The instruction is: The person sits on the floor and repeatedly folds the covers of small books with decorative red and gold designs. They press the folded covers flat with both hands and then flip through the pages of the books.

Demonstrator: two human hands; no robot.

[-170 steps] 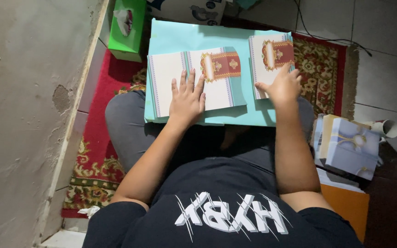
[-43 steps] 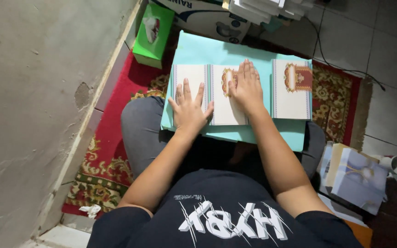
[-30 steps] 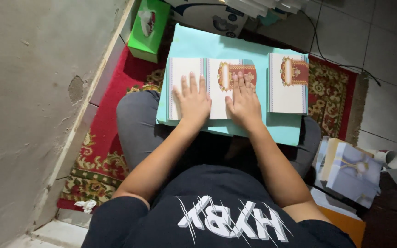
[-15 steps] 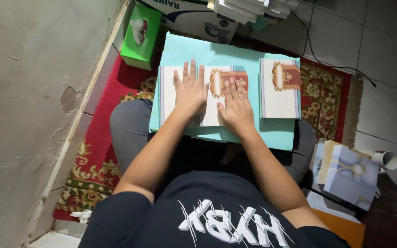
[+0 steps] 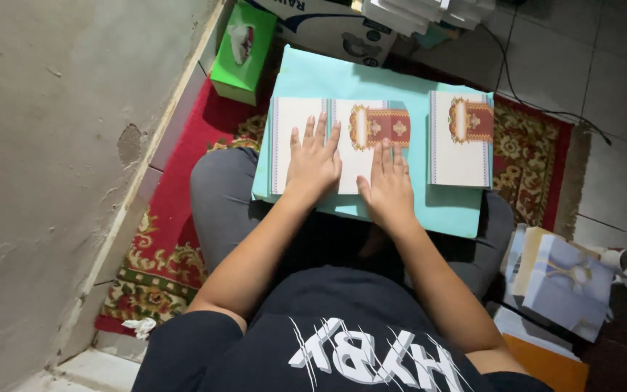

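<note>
Both hands, left hand (image 5: 313, 161) and right hand (image 5: 387, 190), lie flat with fingers spread, grasping nothing, on an unfolded card (image 5: 342, 145) atop the turquoise board (image 5: 371, 80) across the lap; a second card (image 5: 461, 149) lies right.

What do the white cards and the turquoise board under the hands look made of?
Cards: likely printed card stock, smooth; thin, flat, crisp edges, an ornate red and gold design. Left hand and right hand press one flat. Board: stiff, matte, plain turquoise; cardboard or plastic, unclear.
</note>
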